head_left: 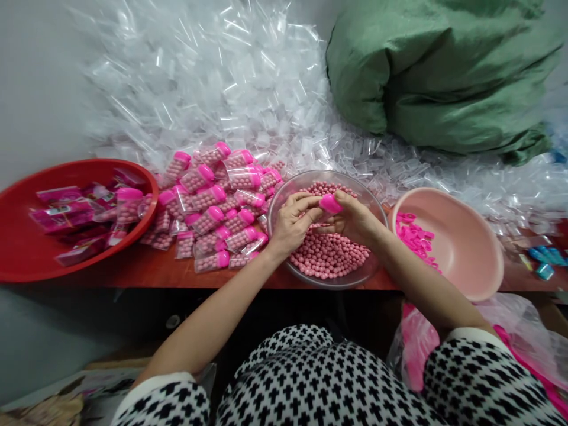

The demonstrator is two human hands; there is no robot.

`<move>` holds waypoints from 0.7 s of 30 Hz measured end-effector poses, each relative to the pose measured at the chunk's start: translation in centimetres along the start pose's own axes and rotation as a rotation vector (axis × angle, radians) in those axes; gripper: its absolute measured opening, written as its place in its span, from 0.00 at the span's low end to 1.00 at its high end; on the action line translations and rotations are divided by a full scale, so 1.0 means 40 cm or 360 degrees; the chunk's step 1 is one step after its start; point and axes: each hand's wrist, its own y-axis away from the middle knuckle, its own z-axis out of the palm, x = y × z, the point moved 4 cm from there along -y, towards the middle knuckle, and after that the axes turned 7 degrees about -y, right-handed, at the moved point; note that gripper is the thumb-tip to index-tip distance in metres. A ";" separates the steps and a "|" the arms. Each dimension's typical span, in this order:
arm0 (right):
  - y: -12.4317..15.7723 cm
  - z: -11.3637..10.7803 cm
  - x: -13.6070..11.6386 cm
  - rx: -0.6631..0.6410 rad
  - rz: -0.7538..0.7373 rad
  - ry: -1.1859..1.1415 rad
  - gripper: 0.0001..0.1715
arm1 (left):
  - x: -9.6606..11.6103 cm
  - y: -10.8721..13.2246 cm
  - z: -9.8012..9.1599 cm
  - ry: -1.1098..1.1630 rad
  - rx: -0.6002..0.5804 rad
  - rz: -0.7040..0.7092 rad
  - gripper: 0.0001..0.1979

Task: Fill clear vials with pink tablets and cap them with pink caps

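Above a clear bowl (386, 207) of round pink beads (331, 257), both my hands meet. A bright pink cap (330, 204) shows between them. My right hand (355, 220) pinches this cap between thumb and fingers. Curled against the cap's left side are the closed fingers of my left hand (293, 223); whatever lies inside them is hidden. To the left of the bowl, clear plastic containers (208, 219) filled with pink beads and topped with pink caps lie in a heap.
A red basin (18, 236) at left holds pink packets and a filled container. At right, a pale pink basin (465, 242) contains small pink plastic pieces (415, 236). Empty clear containers (213, 77) pile up behind, beneath a green sack (444, 77). The red table edge (151, 275) runs in front.
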 end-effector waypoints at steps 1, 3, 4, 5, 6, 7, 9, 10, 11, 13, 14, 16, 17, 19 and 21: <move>-0.003 0.005 0.008 -0.0023 0.0052 -0.0064 0.27 | -0.001 0.001 0.000 -0.0009 0.0001 -0.0007 0.12; -0.011 0.015 0.021 -0.0031 0.0052 -0.0161 0.23 | -0.002 0.003 0.002 -0.0021 -0.0009 -0.0012 0.12; -0.015 0.018 0.026 -0.0013 0.0012 -0.0193 0.21 | -0.001 0.004 0.002 -0.0022 -0.0007 -0.0005 0.12; -0.020 0.021 0.031 0.0019 -0.0038 -0.0216 0.20 | 0.000 0.004 0.003 -0.0024 -0.0002 0.0012 0.12; -0.025 0.023 0.035 0.0062 -0.0090 -0.0234 0.19 | 0.003 0.004 0.003 -0.0028 0.0006 0.0035 0.11; -0.030 0.024 0.039 0.0112 -0.0137 -0.0251 0.18 | 0.005 0.004 0.003 -0.0040 0.0011 0.0060 0.11; -0.040 0.027 0.044 0.0201 -0.0192 -0.0274 0.17 | 0.007 0.004 0.003 -0.0080 0.0023 0.0098 0.11; -0.044 0.030 0.045 0.0229 -0.0198 -0.0279 0.17 | 0.006 0.004 0.004 -0.0104 0.0028 0.0107 0.11; -0.048 0.033 0.046 0.0249 -0.0190 -0.0280 0.17 | 0.003 0.003 0.004 -0.0125 0.0031 0.0106 0.11; -0.053 0.043 0.046 0.0262 -0.0121 -0.0263 0.17 | -0.006 0.002 0.009 -0.0167 0.0027 0.0085 0.11; -0.053 0.048 0.045 0.0255 -0.0064 -0.0245 0.19 | -0.011 0.000 0.011 -0.0178 0.0023 0.0068 0.11; -0.047 0.057 0.042 0.0207 0.0073 -0.0198 0.24 | -0.016 -0.006 0.011 -0.0141 0.0021 0.0033 0.12; -0.041 0.057 0.039 0.0171 0.0138 -0.0174 0.28 | -0.016 -0.011 0.004 -0.0097 0.0041 0.0018 0.13; -0.027 0.040 0.022 0.0128 0.0180 -0.0132 0.35 | -0.013 -0.026 -0.029 -0.0014 0.0132 -0.0013 0.14; -0.015 -0.011 -0.017 0.0181 0.0049 -0.0051 0.34 | -0.013 -0.053 -0.091 -0.0073 0.0285 -0.0034 0.17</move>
